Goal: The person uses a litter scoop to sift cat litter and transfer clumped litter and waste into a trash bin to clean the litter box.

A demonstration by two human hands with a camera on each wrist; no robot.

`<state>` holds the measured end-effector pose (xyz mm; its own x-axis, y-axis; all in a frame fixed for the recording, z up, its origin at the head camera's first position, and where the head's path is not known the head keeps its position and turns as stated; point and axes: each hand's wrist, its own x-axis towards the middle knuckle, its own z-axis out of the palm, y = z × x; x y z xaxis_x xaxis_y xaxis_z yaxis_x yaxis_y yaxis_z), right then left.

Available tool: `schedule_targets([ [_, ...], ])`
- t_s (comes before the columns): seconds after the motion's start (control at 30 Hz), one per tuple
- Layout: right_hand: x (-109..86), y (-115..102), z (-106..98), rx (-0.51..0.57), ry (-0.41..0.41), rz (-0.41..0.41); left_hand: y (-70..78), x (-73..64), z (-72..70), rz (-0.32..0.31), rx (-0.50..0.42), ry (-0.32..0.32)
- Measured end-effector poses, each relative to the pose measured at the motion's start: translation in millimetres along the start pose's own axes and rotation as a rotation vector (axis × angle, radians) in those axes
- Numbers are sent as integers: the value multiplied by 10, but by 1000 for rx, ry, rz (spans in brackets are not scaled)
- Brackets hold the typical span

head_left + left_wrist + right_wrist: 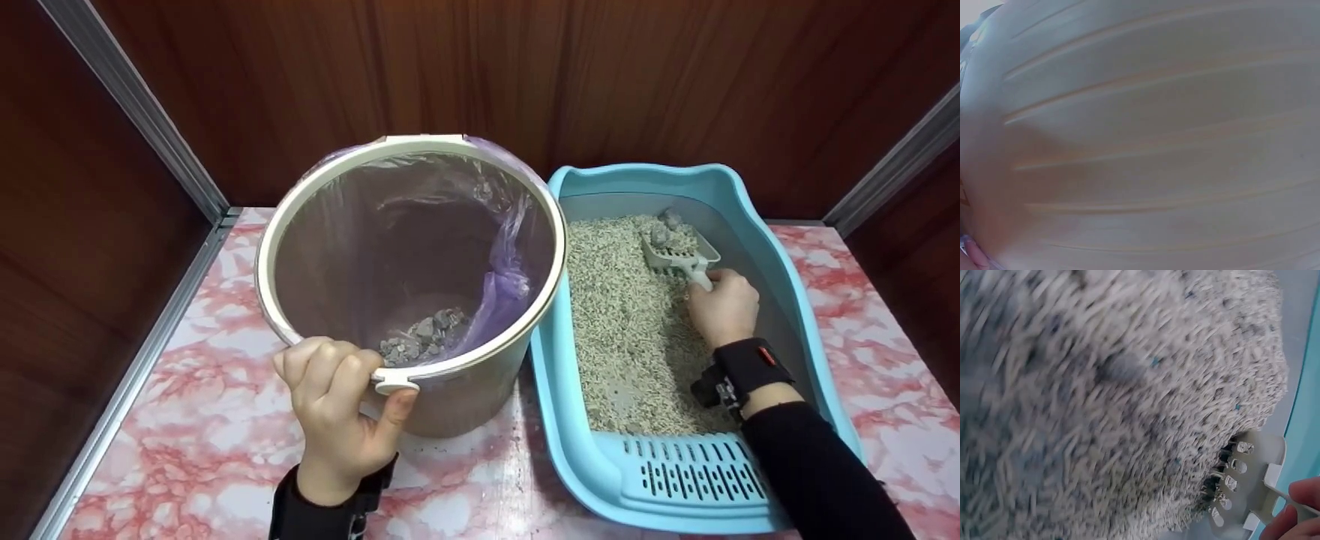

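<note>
- One left hand [337, 416] grips the near rim of the lined bin [469, 396]; the right hand [726, 306] holds the scoop [679, 262] by its handle.
- Scoop, bearing grey clumps [660, 235], toward the far right of the litter tray [556, 405].
- Step, as judged: sifting clumps from litter [622, 315]; next move probably calls for a level carry left, over the bin, then tipping.

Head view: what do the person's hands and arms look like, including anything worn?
The left hand and right hand are ungloved. The right arm has a black sleeve, plus a black wrist strap with a red mark and a small dark device. The left wrist wears a black band too.
</note>
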<state>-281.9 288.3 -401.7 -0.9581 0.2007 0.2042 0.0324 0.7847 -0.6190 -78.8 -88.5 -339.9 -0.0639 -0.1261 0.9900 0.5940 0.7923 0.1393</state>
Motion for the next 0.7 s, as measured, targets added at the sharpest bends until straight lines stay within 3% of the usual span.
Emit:
schedule_targets([
  [0.13, 6, 1, 7, 27, 2, 25, -5, -5, -4, -1, -1, -1],
  [0.47, 15, 46, 97, -48, -27, -52, -1, 6, 2, -10, -4, 3],
  [0.7, 37, 90, 91, -42, -57, -47, 14, 3, -1, -10, 1, 3],
])
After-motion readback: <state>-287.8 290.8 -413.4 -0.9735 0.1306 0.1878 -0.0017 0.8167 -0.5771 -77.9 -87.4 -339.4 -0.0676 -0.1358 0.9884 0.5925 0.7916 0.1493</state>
